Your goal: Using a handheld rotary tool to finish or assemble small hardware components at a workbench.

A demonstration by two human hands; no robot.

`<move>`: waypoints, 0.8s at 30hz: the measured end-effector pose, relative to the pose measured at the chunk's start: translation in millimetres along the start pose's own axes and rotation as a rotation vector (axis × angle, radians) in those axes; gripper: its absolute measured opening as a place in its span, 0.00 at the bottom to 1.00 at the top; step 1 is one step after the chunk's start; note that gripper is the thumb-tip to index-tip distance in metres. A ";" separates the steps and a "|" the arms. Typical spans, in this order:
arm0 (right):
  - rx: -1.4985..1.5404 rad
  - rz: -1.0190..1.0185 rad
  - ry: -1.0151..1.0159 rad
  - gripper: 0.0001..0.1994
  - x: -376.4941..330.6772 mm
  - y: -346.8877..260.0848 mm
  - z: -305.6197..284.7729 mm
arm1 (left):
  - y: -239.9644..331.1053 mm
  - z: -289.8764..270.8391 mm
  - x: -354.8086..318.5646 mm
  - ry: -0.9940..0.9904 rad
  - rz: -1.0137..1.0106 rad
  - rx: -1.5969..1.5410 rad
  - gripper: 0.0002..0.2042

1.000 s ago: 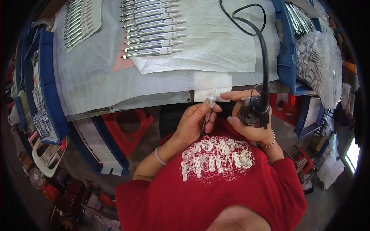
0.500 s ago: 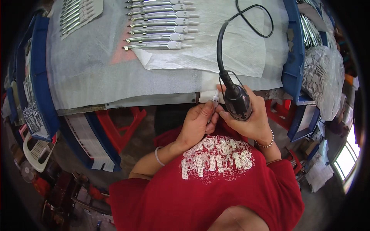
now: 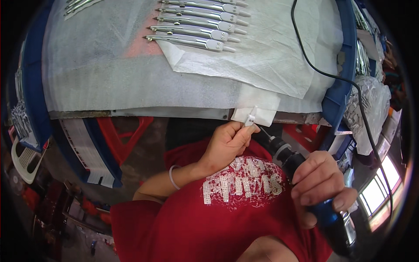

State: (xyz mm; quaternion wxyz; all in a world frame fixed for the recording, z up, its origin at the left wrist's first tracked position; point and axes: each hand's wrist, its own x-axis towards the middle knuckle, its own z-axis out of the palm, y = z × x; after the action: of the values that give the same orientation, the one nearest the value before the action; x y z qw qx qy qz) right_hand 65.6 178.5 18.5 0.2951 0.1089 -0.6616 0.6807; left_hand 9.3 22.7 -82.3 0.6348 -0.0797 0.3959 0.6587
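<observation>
My left hand (image 3: 228, 142) pinches a drawing compass by its pale head (image 3: 249, 120) at the table's front edge. The compass's short stem points away from me; its legs are hidden in my fingers. My right hand (image 3: 322, 181) is wrapped round a black and blue electric screwdriver (image 3: 290, 160), tilted at the right in front of my red shirt. Its thin bit (image 3: 264, 131) points up and left, close to the compass head; whether it touches cannot be told. Beyond, several silver compasses (image 3: 192, 42) lie in a row on the cloth-covered table.
A white pad (image 3: 267, 114) lies at the table's front edge. Blue bins (image 3: 342, 81) with metal parts flank the table, and a clear bag of pale parts (image 3: 365, 111) hangs at the right. The black cord (image 3: 325, 75) crosses the table's right side. Red stools (image 3: 126, 135) stand below.
The electric screwdriver has swung from upright over the compass to a low tilt at the right. My right hand has moved right and nearer my body with it. The left still pinches the compass.
</observation>
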 end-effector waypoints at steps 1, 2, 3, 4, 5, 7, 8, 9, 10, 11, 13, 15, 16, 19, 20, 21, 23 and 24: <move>0.019 -0.002 0.017 0.23 1.1 1.2 5.1 | 0.6 1.8 0.0 0.012 -0.012 -0.016 0.10; 0.017 0.003 0.019 0.23 1.5 4.2 6.8 | 0.8 2.9 -0.1 0.026 -0.024 -0.031 0.10; -0.018 -0.013 -0.025 0.24 1.8 8.4 7.3 | 0.3 3.4 0.0 0.026 -0.028 -0.034 0.10; -0.055 -0.030 -0.070 0.25 2.1 10.4 7.3 | -0.2 4.1 0.3 0.031 -0.029 -0.044 0.09; -0.058 -0.003 -0.093 0.25 3.7 10.2 7.3 | -0.5 4.5 0.4 0.036 -0.030 -0.055 0.09; -0.006 0.006 -0.072 0.23 4.0 12.6 11.5 | -0.6 3.7 0.0 0.030 -0.034 -0.063 0.09; 0.049 0.010 -0.050 0.22 3.9 13.6 12.8 | -0.6 3.2 -0.2 0.026 -0.035 -0.067 0.09; 0.047 0.013 -0.048 0.22 4.2 14.1 12.7 | -0.3 3.1 -0.3 0.025 -0.038 -0.069 0.09; 0.045 0.015 -0.059 0.22 5.1 15.0 12.5 | 0.3 3.0 -0.5 0.031 -0.056 -0.068 0.09; 0.043 0.017 -0.070 0.21 5.7 15.6 12.5 | 0.5 2.9 -0.7 0.036 -0.074 -0.067 0.09; 0.045 0.027 -0.072 0.21 6.2 16.5 13.4 | -0.6 2.2 -0.8 0.036 -0.076 -0.069 0.09; 0.045 0.037 -0.074 0.21 7.0 16.9 13.5 | -0.6 1.7 -0.6 0.035 -0.078 -0.069 0.10; 0.048 0.036 -0.080 0.21 7.5 17.2 13.4 | -0.2 1.3 -0.7 0.029 -0.070 -0.061 0.10; 0.036 0.035 -0.069 0.21 7.5 17.3 15.8 | 0.4 1.0 -1.0 0.018 -0.052 -0.053 0.10; 0.023 0.034 -0.053 0.21 7.2 17.4 17.2 | 0.4 0.8 -1.2 0.016 -0.041 -0.052 0.10; 0.025 0.033 -0.053 0.21 6.7 17.5 17.8 | 0.2 0.9 -1.5 0.018 -0.040 -0.052 0.10; 0.008 0.019 -0.054 0.20 6.8 17.9 19.0 | 0.6 1.7 -1.3 0.027 -0.030 -0.015 0.10; 0.009 0.018 -0.055 0.20 7.2 17.6 20.1 | 1.7 2.2 -1.0 0.028 -0.028 -0.015 0.10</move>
State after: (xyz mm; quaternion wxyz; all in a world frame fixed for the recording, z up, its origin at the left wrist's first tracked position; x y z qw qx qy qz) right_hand 45.4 161.9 9.7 0.2704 0.1230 -0.6672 0.6831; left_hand 8.9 23.5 -79.5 0.6377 -0.0992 0.3989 0.6514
